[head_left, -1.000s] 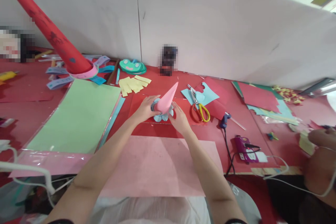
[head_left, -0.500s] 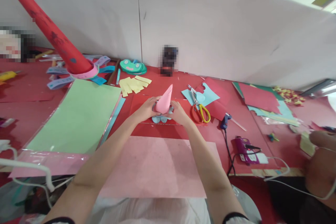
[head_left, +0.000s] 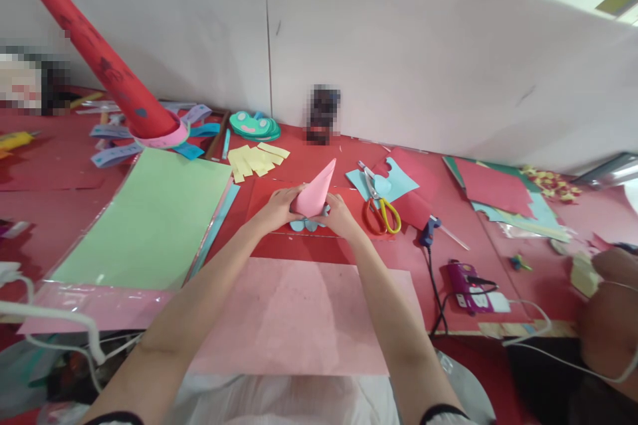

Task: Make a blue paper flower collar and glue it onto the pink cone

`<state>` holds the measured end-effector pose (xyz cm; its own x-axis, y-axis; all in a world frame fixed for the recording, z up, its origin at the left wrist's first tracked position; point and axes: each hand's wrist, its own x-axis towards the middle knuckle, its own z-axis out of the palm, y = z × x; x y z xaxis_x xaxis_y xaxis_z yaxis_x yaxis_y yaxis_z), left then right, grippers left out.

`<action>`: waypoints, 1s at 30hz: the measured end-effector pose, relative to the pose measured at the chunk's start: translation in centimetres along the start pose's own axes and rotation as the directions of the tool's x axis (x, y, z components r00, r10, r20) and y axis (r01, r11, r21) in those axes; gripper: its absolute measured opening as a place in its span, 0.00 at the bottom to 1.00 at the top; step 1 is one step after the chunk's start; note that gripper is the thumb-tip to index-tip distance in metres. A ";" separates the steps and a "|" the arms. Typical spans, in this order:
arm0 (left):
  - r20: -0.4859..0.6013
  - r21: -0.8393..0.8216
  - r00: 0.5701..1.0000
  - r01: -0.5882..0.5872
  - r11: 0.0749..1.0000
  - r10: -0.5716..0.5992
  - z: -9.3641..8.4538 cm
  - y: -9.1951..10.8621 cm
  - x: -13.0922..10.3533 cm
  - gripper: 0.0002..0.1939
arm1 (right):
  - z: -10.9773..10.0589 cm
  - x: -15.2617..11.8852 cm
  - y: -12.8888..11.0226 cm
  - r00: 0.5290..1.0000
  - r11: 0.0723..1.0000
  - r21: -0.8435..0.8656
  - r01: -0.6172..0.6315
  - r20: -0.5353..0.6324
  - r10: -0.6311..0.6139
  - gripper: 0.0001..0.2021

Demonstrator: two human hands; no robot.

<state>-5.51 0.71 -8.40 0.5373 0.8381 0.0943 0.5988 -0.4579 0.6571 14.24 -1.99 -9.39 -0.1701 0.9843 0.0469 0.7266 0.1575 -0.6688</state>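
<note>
A pink paper cone (head_left: 315, 194) stands between my hands, its tip leaning up and to the right. My left hand (head_left: 280, 208) grips its base from the left, and my right hand (head_left: 338, 214) holds the base on the other side. Beneath the cone, a light-blue scalloped piece (head_left: 306, 225) shows its lower edge; the rest is hidden by the cone and fingers. Red paper (head_left: 294, 250) lies under them. Nearer to me is a large pink sheet (head_left: 299, 319).
Scissors (head_left: 379, 209) lie right of my hands on light-blue scraps. Yellow strips (head_left: 254, 161), green frog-face cutouts (head_left: 254, 126), a green sheet (head_left: 149, 226), a glue gun (head_left: 428, 231) and a purple box (head_left: 468, 287) surround them. At far right is a person's hand (head_left: 615, 265).
The cone's tip has tilted further to the right. Both hands keep their hold on its base, nearly in the same place.
</note>
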 end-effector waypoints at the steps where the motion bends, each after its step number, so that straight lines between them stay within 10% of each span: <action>1: -0.001 0.017 1.000 0.005 1.000 -0.005 0.0 0.0 -0.1 0.37 | 0.1 0.0 0.1 1.000 1.000 -0.008 0.000 0.000 0.000 0.28; 24: 0.125 0.096 0.992 0.009 0.995 -0.021 0.0 -0.6 -0.5 0.35 | 1.3 -1.2 1.5 0.996 0.965 -0.248 0.089 0.047 -0.080 0.28; 30: 0.121 0.124 0.984 0.117 0.985 -0.132 -1.4 -0.5 -0.9 0.51 | 0.8 -1.3 2.2 0.996 0.984 -0.154 0.087 -0.017 -0.091 0.36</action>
<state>-7.10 0.64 -7.80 0.5218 0.8488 -0.0846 0.7264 -0.3902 0.5658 15.49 -2.97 -11.48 -0.2238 0.9672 0.1200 0.8027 0.2528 -0.5401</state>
